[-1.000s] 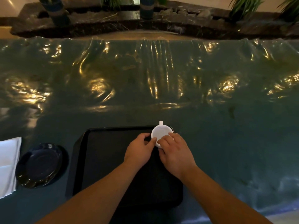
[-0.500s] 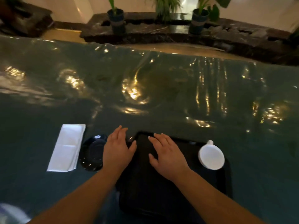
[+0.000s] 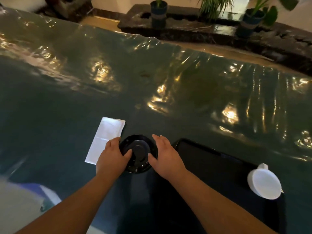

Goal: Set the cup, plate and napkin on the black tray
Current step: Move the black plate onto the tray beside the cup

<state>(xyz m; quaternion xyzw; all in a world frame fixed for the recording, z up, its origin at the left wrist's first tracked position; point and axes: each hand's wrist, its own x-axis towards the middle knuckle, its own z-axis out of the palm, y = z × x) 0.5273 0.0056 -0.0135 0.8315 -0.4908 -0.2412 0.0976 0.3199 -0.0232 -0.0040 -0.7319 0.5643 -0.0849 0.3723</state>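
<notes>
A black plate (image 3: 138,152) lies on the green table cover, just left of the black tray (image 3: 211,163). My left hand (image 3: 112,157) clasps the plate's left rim, thumb on top. On the right rim sits my right hand (image 3: 166,157), its thumb also resting on the plate. A folded white napkin (image 3: 106,136) lies flat to the left of the plate, partly under my left fingers. On the tray's far right corner stands a white cup (image 3: 264,183), upside down, handle pointing away from me.
A shiny, wrinkled plastic sheet covers the green table (image 3: 168,81). Beyond the far edge, potted plants (image 3: 158,12) stand on a dark stone ledge. A blurred white and blue object (image 3: 25,198) sits at the lower left, near the table's front edge.
Both hands left the cup on the tray and moved left to the plate, closing on its two sides. My view swung left, so the tray and cup now sit at the right.
</notes>
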